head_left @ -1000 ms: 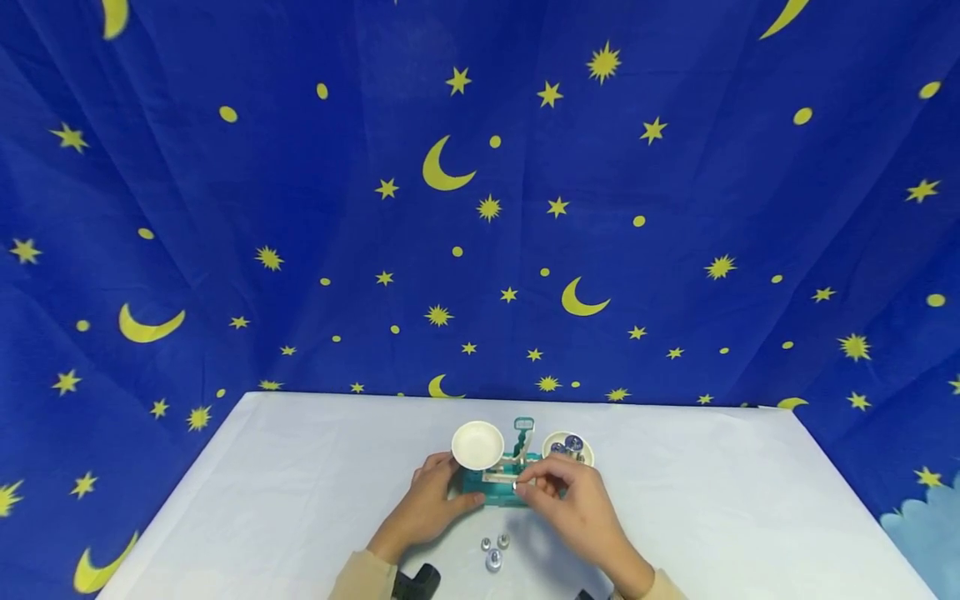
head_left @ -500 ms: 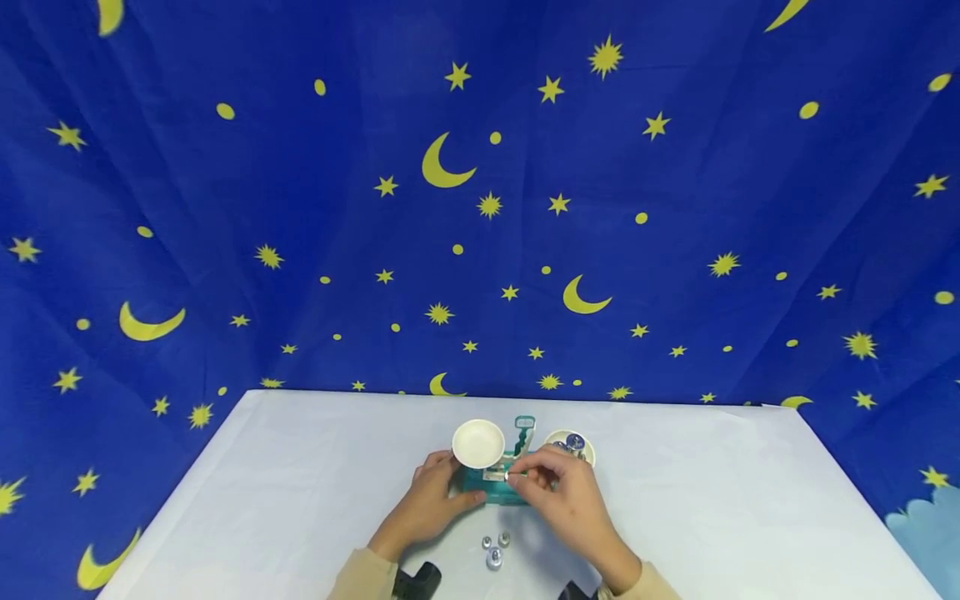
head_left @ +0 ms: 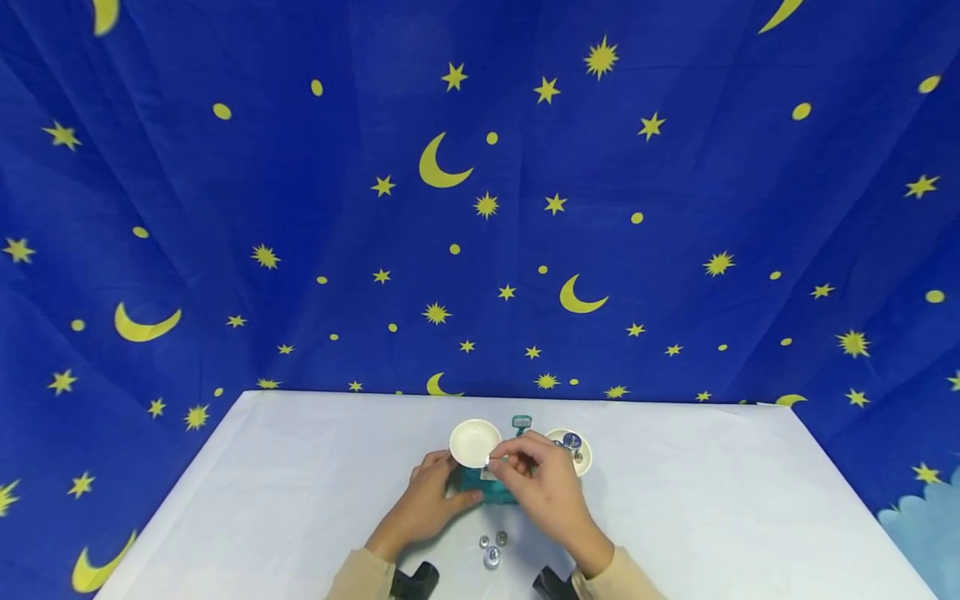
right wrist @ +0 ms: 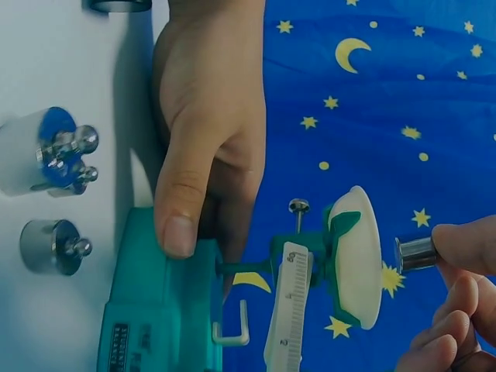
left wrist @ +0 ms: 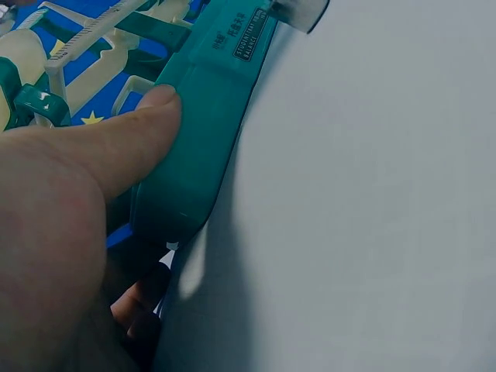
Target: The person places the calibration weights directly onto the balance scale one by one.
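Note:
A teal balance scale [head_left: 495, 493] stands on the white table. My left hand [head_left: 430, 502] grips its left end, thumb on the front of the base [left wrist: 213, 101] and fingers behind it. In my right hand [head_left: 546, 485], thumb and fingertips pinch a small metal cylinder weight [right wrist: 416, 253]. The right wrist view shows that weight just off the white left pan [right wrist: 367, 267], apart from it. This left pan holds nothing in the head view. Several metal weights [head_left: 572, 442] sit in the right pan [head_left: 587, 463], partly hidden by my right hand.
Three knobbed metal weights, the largest weight [head_left: 492, 558] nearest me, stand on the table in front of the scale. A blue cloth [head_left: 360, 208] with yellow stars and moons hangs behind the table.
My right hand has moved left and upward with the weight, from over the scale's middle to the near right edge of the left pan. My left hand has stayed in place.

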